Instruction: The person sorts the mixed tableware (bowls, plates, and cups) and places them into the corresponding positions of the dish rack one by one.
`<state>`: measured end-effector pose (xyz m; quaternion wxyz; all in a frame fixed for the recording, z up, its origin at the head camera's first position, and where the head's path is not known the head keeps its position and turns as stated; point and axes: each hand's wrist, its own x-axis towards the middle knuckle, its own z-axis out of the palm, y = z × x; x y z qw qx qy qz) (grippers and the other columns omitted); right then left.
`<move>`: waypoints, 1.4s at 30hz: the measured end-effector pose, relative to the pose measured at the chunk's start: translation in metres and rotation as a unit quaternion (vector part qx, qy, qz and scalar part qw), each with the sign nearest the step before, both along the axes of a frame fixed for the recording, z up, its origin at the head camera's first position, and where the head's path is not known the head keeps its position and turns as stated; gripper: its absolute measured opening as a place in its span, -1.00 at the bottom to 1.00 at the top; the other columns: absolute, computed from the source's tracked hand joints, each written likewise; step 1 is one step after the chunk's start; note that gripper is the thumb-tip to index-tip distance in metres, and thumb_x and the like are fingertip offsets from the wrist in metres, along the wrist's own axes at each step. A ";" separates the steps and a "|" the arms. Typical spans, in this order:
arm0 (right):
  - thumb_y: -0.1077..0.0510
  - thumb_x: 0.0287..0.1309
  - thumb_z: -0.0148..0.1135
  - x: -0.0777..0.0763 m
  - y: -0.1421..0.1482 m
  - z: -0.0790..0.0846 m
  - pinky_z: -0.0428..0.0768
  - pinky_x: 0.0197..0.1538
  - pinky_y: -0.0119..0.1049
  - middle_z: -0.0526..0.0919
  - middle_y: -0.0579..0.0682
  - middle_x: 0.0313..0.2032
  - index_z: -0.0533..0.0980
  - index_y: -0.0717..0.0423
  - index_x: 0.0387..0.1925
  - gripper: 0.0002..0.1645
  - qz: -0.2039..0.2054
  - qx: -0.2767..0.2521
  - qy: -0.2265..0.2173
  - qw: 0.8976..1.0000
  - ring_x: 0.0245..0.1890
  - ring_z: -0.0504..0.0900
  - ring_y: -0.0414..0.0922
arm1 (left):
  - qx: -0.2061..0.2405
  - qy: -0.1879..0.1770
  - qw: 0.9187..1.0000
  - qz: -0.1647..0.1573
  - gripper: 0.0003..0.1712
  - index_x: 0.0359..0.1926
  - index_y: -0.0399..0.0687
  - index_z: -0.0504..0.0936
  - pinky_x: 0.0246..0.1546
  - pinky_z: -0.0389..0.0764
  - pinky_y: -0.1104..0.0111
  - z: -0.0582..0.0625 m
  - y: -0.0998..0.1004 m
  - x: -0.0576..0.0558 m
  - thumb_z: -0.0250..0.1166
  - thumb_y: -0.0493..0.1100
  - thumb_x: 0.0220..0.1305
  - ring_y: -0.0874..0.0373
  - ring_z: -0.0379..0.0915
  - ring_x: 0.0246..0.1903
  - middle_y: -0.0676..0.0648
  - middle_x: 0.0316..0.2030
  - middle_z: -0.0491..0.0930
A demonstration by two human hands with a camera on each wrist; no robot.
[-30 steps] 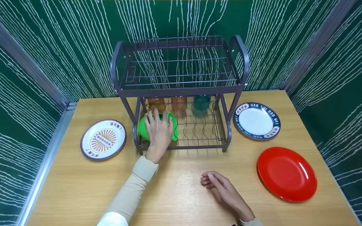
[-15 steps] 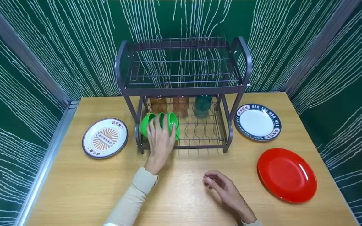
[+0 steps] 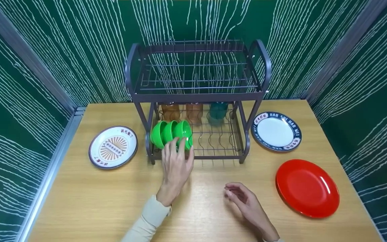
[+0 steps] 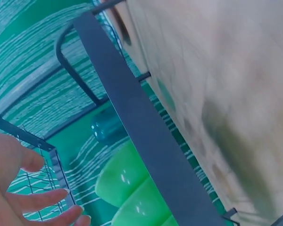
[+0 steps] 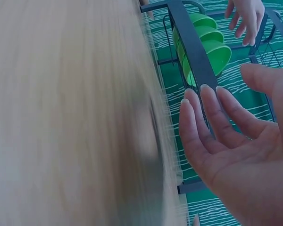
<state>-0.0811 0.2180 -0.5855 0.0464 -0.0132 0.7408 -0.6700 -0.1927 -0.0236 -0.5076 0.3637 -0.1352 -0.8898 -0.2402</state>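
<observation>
Three green bowls (image 3: 160,134) stand on edge in a row at the left of the dish rack's (image 3: 197,157) lower tier. In the head view my left hand (image 3: 176,164) is in front of them, its fingertips overlapping the nearest bowls. The right wrist view shows that left hand (image 5: 249,19) apart from the bowls (image 5: 217,54), fingers loosely spread and holding nothing. Over the table to the right, my right hand (image 3: 247,205) hangs with relaxed, slightly bent fingers. Its palm (image 5: 250,165) is bare in the right wrist view.
Two amber cups (image 3: 170,112) and a teal cup (image 3: 218,111) sit at the back of the lower tier. A patterned white plate (image 3: 113,148) lies left of the rack. To the right are a blue-rimmed plate (image 3: 275,131) and a red plate (image 3: 307,188).
My left hand has let go of the green bowls and drawn back toward me, uncovering all three. The right hand has shifted slightly right.
</observation>
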 end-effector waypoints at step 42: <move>-0.08 0.48 0.18 0.013 0.096 0.026 0.42 0.26 -0.49 0.46 0.02 0.33 0.31 0.04 0.44 -0.37 -0.182 0.119 -0.119 0.969 0.26 0.43 -0.13 | 0.101 -0.127 0.982 -0.098 -0.66 0.08 -0.19 0.69 -0.12 0.69 0.23 -0.041 0.029 0.086 0.35 -0.11 0.39 0.07 0.64 -0.13 -0.09 -0.13 0.71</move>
